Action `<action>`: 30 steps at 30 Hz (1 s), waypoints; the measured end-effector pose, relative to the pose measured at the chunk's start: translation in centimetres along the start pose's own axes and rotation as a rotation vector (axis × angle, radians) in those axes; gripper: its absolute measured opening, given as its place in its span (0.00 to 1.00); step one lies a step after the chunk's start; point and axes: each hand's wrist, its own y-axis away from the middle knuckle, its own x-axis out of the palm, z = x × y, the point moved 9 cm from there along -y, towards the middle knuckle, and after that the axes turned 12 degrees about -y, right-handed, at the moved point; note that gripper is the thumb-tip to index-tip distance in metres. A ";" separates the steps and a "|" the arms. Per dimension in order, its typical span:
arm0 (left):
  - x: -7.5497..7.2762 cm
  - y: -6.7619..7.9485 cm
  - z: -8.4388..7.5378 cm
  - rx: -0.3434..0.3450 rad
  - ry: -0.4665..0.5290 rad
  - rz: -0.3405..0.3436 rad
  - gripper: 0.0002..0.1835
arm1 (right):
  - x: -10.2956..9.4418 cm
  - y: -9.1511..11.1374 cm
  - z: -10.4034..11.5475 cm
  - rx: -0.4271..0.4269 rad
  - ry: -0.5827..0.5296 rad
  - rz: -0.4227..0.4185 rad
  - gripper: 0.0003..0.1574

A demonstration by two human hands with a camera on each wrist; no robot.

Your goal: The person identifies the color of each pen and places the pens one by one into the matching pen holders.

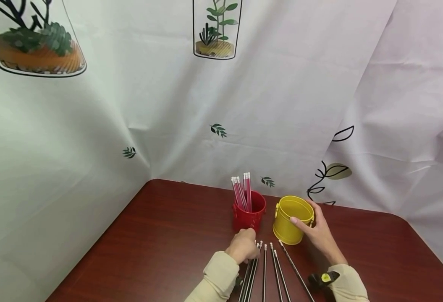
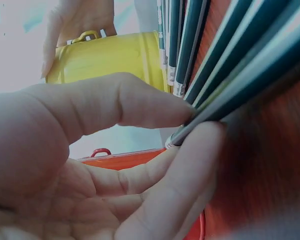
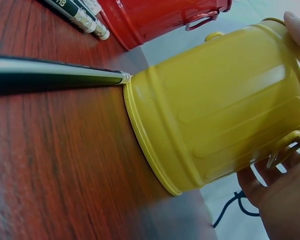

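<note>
My left hand is at the top ends of a row of dark green pencils lying on the table. In the left wrist view its thumb and fingertips pinch a dark green pencil near the eraser end. My right hand grips the yellow bucket at its right side, thumb over the rim and fingers round the back. The bucket stands upright, and one pencil's eraser end is right at its base. Behind my left hand stands a red bucket holding several pink pencils.
The dark red wooden table ends at a white cloth backdrop printed with plants. Both buckets stand near the back edge, side by side. A dark band with a yellow-green spot is at the right wrist.
</note>
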 end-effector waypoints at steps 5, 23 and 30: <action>-0.4 0.1 -0.2 0.015 0.012 -0.010 0.10 | 0.5 0.6 1.5 0.000 0.020 -0.005 0.45; -3.3 0.4 -1.1 0.060 0.118 -0.121 0.16 | -0.2 -0.3 -1.3 -0.009 0.041 -0.003 0.47; -4.6 0.5 -1.5 0.092 0.119 -0.205 0.14 | 0.0 0.0 -0.4 -0.001 0.063 -0.011 0.46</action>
